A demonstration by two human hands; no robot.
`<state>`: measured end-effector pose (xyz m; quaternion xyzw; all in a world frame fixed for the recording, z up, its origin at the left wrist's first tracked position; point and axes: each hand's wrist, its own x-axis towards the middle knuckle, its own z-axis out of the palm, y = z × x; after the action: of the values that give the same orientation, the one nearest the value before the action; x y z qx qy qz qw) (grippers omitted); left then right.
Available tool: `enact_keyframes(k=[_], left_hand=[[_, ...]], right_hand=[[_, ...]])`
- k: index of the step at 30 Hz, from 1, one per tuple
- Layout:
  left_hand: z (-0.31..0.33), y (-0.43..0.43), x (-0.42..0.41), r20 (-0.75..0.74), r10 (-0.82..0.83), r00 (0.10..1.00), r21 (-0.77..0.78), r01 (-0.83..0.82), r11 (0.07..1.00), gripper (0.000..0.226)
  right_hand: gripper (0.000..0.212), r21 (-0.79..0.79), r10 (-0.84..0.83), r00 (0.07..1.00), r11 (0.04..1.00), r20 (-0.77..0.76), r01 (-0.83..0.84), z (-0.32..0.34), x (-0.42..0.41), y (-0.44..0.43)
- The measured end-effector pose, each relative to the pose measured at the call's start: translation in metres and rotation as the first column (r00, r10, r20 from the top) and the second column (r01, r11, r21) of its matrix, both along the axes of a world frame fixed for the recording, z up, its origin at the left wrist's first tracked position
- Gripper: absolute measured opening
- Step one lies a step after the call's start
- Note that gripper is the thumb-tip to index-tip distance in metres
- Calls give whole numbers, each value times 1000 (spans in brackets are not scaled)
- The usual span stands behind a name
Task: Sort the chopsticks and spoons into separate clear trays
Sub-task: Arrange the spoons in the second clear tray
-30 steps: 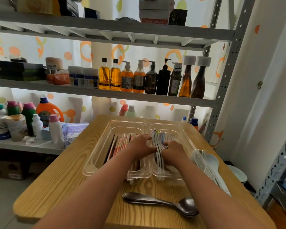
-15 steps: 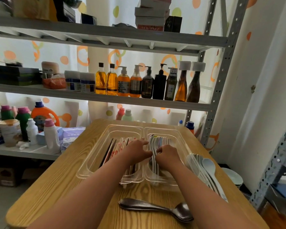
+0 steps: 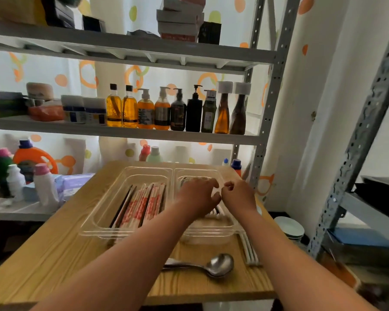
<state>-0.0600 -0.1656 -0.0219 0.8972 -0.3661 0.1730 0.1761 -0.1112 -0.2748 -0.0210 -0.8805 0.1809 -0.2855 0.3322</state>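
The left hand [image 3: 198,198] and right hand [image 3: 239,195] hover over the right tray [image 3: 211,238], fingers [image 3: 211,182] curled; I cannot tell if they hold spoons [image 3: 214,212]. Chopsticks [image 3: 141,204] lie in the left tray [image 3: 94,233], a metal spoon [image 3: 218,264] on the desk [image 3: 54,254]

The chopsticks [image 3: 141,203] showed red-and-white print beside plain black ones, trays [image 3: 103,205] were clear, table [image 3: 54,254] pale wood grain, spoon [image 3: 218,264] silver, shelving [image 3: 130,133] grey, bottles [image 3: 113,108] amber through black, backdrop [image 3: 88,72] white with orange and green circles

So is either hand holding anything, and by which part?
Cannot be told. Left hand and right hand curl over the right tray; no utensil shows in either, but the left hides the spoons beneath.
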Motion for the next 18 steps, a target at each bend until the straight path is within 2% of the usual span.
enact_keyframes(k=[4, 8, 10, 14, 18], left_hand=[[-6, -21, -14, -107, -43, 993, -12, 42, 999, 33], [-12, -32, -20, -151, -38, 988, 5, 40, 999, 33], [-13, -35, -23, -153, -51, 987, 18, 54, 998, 33], [-13, -38, -25, -146, -64, 987, 18, 67, 998, 33], [-12, -39, -25, -139, -78, 987, 17, 81, 997, 33]], right_hand=[[14, -26, -119, 986, 993, -117, 117, -6, -31, -34], [18, -2, -179, 911, 981, -372, 192, -10, -55, -57], [30, 36, -167, 863, 977, -476, 209, -13, -60, -61], [44, 90, -107, 839, 979, -534, 182, -20, -60, -64], [52, 59, -90, 833, 988, -546, 146, -20, -59, -62]])
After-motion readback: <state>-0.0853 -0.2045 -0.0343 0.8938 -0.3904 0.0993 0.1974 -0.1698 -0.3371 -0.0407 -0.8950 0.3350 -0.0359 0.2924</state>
